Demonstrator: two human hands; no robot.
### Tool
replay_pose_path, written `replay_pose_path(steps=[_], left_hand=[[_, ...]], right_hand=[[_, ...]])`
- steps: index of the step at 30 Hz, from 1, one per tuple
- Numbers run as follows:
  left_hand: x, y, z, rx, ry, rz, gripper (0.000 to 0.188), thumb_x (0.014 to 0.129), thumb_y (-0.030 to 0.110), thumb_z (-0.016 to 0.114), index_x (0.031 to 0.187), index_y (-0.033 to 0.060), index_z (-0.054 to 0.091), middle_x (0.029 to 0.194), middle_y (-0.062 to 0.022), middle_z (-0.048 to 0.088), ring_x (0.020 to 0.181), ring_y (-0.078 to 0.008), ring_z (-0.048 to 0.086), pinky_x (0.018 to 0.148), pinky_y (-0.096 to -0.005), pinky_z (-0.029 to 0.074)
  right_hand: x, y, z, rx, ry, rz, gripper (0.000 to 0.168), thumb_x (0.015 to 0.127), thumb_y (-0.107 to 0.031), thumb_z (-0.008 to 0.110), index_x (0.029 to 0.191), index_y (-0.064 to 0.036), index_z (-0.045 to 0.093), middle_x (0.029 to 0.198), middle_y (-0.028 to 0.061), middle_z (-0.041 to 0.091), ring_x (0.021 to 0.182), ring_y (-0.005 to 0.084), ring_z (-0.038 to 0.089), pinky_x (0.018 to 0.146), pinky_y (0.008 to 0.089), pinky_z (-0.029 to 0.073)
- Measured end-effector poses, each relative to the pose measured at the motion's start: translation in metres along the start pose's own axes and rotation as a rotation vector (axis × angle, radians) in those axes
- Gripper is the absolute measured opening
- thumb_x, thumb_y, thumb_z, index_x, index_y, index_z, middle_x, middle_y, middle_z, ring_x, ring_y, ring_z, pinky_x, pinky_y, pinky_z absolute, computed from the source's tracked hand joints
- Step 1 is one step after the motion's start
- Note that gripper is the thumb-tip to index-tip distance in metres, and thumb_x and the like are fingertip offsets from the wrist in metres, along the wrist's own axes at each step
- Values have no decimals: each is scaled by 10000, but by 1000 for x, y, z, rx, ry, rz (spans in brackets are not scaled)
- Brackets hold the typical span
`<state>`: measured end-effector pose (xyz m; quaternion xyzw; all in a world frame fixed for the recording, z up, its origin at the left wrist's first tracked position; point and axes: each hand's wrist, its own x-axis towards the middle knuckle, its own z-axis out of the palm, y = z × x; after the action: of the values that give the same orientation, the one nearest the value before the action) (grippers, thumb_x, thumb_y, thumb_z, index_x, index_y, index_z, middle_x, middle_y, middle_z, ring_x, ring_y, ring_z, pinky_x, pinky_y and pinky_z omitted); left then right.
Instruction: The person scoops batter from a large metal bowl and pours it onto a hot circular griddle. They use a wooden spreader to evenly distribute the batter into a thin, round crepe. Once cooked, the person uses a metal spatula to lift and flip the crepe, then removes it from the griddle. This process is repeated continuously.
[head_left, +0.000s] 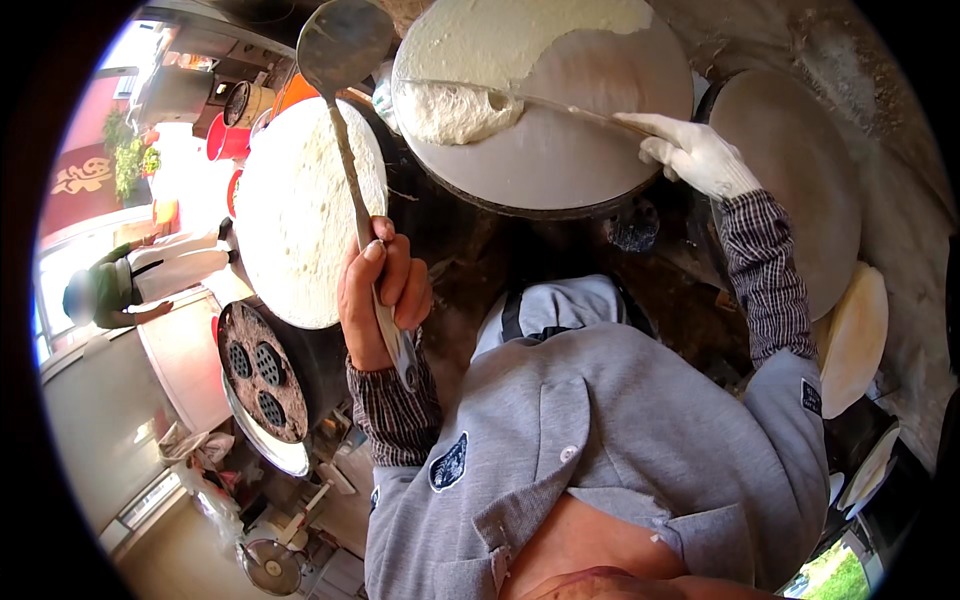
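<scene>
In my bare left hand (382, 292) is the handle of a metal ladle (345, 45), its bowl raised near the left rim of a round griddle (585, 176). My right hand (701, 154), in a white glove, grips a long thin spreading blade (555, 105) that lies across this griddle. Pale batter (480, 37) covers the upper left of the plate, and a thick mound of batter (457, 116) sits along the blade. The lower right of the plate shows bare metal.
At the left, a second round griddle (307, 217) is coated with batter. Another round plate (787, 180) stands at the right, beside stacked flat pancakes (855, 341). Below left is a round stove (262, 375) with perforated coal briquettes. A person (142, 277) stands at the far left.
</scene>
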<state>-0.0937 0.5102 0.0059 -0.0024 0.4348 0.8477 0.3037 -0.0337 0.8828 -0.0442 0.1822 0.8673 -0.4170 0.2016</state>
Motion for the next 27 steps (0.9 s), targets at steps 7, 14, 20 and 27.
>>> replay_pose_path(steps=[7, 14, 20, 27], left_hand=[[-11, 16, -4, 34, -114, 48, 183, 1052, 180, 454, 1168, 41, 483, 600, 28, 365, 403, -74, 312, 343, -236, 281], [-32, 27, -50, -194, -295, 37, 194, 1060, 132, 411, 1186, -8, 455, 634, -7, 406, 421, -107, 378, 342, -251, 356], [-50, 31, -77, -445, -396, -88, 247, 1063, 111, 355, 1217, -65, 435, 698, -49, 439, 482, -156, 456, 391, -286, 402], [-78, 51, -127, -427, -404, -180, 255, 1058, 107, 371, 1221, -74, 446, 698, -52, 459, 475, -157, 468, 380, -290, 425]], right_hand=[[-28, 6, 27, -31, -102, 80, 406, 1028, -333, 558, 1433, -318, 572, 1135, 36, 749, 1088, 168, 689, 983, 343, 514], [-130, -15, 121, 587, 270, -17, 558, 958, -125, 628, 1500, -136, 494, 1189, 137, 704, 826, 102, 656, 775, 263, 559], [-53, -116, 248, 205, 337, -134, 725, 945, -240, 636, 1588, -228, 300, 974, 150, 736, 644, 242, 704, 634, 401, 574], [-88, -109, 320, 275, 464, 137, 646, 1009, -213, 470, 1588, -393, 247, 1063, 113, 750, 708, 274, 734, 780, 399, 609]])
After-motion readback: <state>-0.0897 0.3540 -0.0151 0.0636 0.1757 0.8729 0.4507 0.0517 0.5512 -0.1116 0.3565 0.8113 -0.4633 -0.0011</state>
